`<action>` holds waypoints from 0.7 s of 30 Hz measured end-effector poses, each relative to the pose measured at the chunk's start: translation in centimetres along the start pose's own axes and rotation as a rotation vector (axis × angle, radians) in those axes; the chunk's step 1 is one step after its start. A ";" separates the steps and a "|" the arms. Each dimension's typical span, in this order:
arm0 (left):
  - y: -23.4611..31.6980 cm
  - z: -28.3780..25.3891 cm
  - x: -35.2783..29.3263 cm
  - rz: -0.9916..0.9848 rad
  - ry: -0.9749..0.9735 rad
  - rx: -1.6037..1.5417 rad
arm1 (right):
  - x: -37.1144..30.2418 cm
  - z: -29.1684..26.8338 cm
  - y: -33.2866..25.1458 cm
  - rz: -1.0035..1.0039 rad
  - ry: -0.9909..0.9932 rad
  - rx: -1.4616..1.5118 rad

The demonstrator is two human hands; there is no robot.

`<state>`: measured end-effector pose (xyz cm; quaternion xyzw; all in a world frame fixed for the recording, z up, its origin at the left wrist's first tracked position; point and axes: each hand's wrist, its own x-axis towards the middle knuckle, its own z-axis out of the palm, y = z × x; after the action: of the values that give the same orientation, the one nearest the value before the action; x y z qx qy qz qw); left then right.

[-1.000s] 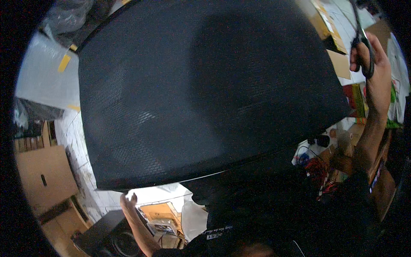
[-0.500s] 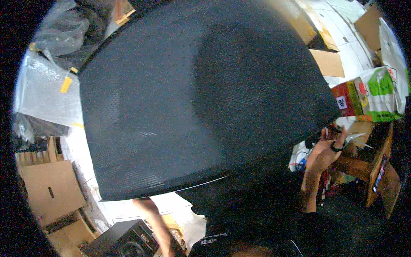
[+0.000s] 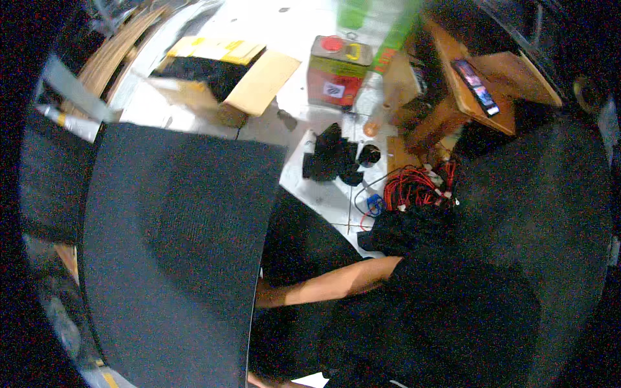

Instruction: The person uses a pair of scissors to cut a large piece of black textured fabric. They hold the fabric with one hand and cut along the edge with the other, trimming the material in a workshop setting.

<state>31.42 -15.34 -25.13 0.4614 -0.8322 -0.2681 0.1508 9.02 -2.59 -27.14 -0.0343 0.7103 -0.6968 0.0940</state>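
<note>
A large dark panel [image 3: 194, 194] with a fine mesh-like face and a thin edge fills the left of the view. My right forearm [image 3: 330, 284] reaches leftward to its right edge; the hand itself is hidden behind the panel. Low in the view, a strip of my left arm [image 3: 268, 381] shows beside the same edge, and that hand is hidden too. Whether the fingers of either hand are closed on the panel does not show.
Beyond the panel stand an open cardboard box [image 3: 262, 81] and a red-and-green tin [image 3: 336, 74] on the white tiled floor. Black parts [image 3: 333, 155] lie nearer, beside a bundle of red and black wires [image 3: 417, 187]. A phone [image 3: 475, 87] rests on a wooden stand [image 3: 440, 48].
The view has swung rightward, and the panel now sits to the left, its right edge turned upright. My right hand, visible near the panel's right corner before, is now out of sight behind it.
</note>
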 end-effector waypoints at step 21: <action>3.5 -0.2 2.4 0.055 -0.113 0.065 | 2.8 7.0 -3.1 0.020 -0.153 0.561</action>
<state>27.82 -15.96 -22.87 0.4272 -0.8600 -0.2623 0.0955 7.33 -10.03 -24.41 -0.0522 0.4809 -0.8605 0.1599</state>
